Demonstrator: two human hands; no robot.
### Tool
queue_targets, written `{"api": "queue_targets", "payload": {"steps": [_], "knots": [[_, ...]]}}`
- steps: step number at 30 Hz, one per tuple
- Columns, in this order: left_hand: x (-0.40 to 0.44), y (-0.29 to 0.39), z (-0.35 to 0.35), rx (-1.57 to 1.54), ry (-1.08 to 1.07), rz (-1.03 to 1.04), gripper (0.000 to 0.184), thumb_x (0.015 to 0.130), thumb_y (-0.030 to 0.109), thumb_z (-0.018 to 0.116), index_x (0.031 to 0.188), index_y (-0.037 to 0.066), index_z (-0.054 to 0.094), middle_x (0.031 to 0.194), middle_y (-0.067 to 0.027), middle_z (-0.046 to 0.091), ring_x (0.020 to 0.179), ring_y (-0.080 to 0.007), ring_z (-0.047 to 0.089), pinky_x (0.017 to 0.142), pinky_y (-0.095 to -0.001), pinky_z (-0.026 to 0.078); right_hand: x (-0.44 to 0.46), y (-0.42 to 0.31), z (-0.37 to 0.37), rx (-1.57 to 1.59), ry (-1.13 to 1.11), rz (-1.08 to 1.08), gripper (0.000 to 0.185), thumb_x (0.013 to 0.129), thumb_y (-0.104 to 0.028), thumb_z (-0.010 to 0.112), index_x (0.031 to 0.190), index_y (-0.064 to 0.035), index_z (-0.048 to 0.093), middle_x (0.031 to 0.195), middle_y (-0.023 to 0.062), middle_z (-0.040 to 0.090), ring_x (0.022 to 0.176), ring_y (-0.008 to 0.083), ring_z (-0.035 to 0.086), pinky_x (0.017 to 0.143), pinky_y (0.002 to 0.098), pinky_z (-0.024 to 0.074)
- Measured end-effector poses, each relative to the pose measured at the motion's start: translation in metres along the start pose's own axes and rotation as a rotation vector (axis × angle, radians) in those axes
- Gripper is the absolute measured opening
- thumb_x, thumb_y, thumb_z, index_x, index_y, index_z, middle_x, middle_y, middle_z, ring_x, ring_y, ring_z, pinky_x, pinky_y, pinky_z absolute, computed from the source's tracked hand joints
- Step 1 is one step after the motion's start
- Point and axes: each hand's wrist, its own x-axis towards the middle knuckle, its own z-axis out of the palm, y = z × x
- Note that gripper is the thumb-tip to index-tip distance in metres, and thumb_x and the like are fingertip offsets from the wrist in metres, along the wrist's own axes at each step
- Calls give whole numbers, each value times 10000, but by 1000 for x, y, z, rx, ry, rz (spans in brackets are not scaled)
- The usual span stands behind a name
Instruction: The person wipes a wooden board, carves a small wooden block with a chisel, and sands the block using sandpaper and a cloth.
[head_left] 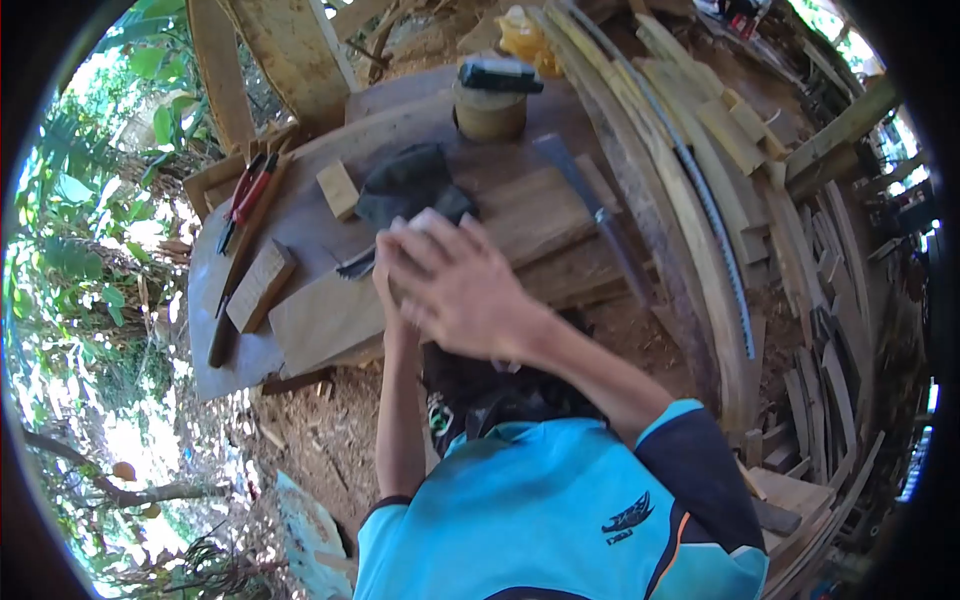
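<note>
Over the near part of the workbench, my right hand [462,288] lies across my left hand [388,275], with its fingers spread and slightly blurred. Most of the left hand's fingers are hidden behind it. Just beyond both hands is a dark crumpled cloth [408,185]. Below them lies a wooden board [330,312], and a small dark tool [356,264] shows to their left. Two wood blocks, one pale [338,190] and one browner [262,284], rest further left near red-handled pliers [254,195]. To the right, a long flat blade with a dark handle [592,205] lies across wood.
A round container [489,112] with a dark device [500,74] on top stands at the back beside a yellow bag [526,40]. A long toothed blade [705,195] runs along planks [650,160] at the right. Several wood strips [825,380] are piled far right.
</note>
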Motion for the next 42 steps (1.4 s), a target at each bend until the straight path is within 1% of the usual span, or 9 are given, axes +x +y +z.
{"api": "queue_targets", "payload": {"steps": [9, 12, 15, 21, 24, 27, 29, 32, 42], "knots": [[6, 51, 19, 1010, -218, -96, 595, 703, 330, 724, 1130, -6, 482, 943, -156, 638, 850, -255, 646, 716, -358, 499, 36, 18, -9, 112, -129, 367, 722, 841, -548, 499, 1426, -182, 286, 1458, 168, 285, 1322, 365, 310, 1049, 509, 290], [9, 33, 31, 134, 104, -214, 738, 531, 434, 796, 1000, 13, 413, 783, -168, 602, 726, -381, 600, 629, -426, 470, 25, -5, -9, 4, -125, 339, 664, 871, -506, 456, 1427, -190, 279, 1433, 203, 311, 1271, 398, 375, 1000, 502, 361], [3, 31, 15, 829, -135, 78, 807, 553, 424, 790, 1134, -13, 438, 840, -178, 623, 810, -395, 604, 665, -432, 479, 49, 42, 10, 304, -200, 420, 609, 905, -491, 352, 1436, -201, 272, 1431, 225, 308, 1225, 455, 406, 998, 550, 337], [3, 47, 17, 902, -197, -195, 1010, 507, 450, 807, 1254, -53, 351, 951, -213, 632, 869, -371, 621, 727, -398, 486, 33, 28, 22, 98, -174, 323, 555, 932, -439, 293, 1434, -204, 269, 1467, 191, 263, 1262, 475, 349, 1054, 576, 235], [13, 34, 18, 749, -154, 187, 916, 479, 442, 819, 1144, -25, 396, 896, -209, 610, 821, -360, 613, 712, -406, 474, 35, 8, -7, -80, -206, 274, 418, 943, -299, 322, 1315, -124, 400, 1473, 167, 256, 1281, 451, 331, 1048, 577, 256], [-1, 32, 32, 248, 86, -64, 778, 508, 419, 815, 1055, 0, 453, 849, -188, 607, 762, -358, 612, 666, -420, 474, 35, 26, 13, -271, -99, 230, 482, 962, -353, 273, 1410, -178, 302, 1460, 201, 266, 1312, 440, 283, 1074, 558, 206], [2, 55, 25, 862, -123, -112, 788, 548, 400, 802, 1132, -4, 460, 906, -194, 619, 801, -359, 620, 681, -414, 478, 28, 20, 19, -92, -87, 344, 501, 961, -361, 294, 1429, -186, 275, 1450, 201, 287, 1311, 437, 287, 1074, 552, 207], [7, 31, 22, 693, -16, 243, 782, 460, 413, 827, 977, 31, 382, 754, -191, 576, 725, -384, 590, 617, -440, 455, 38, 19, 1, -94, -31, 311, 507, 965, -364, 312, 1430, -164, 282, 1433, 197, 324, 1310, 435, 291, 1079, 514, 221], [-7, 43, 20, 663, -27, 44, 732, 475, 291, 804, 1026, 25, 404, 852, -169, 603, 783, -341, 622, 688, -390, 487, 51, 82, 5, 1032, 120, 470, 382, 961, -425, 398, 1148, -112, 516, 987, 80, 532, 920, 216, 522, 894, 312, 390]]}}
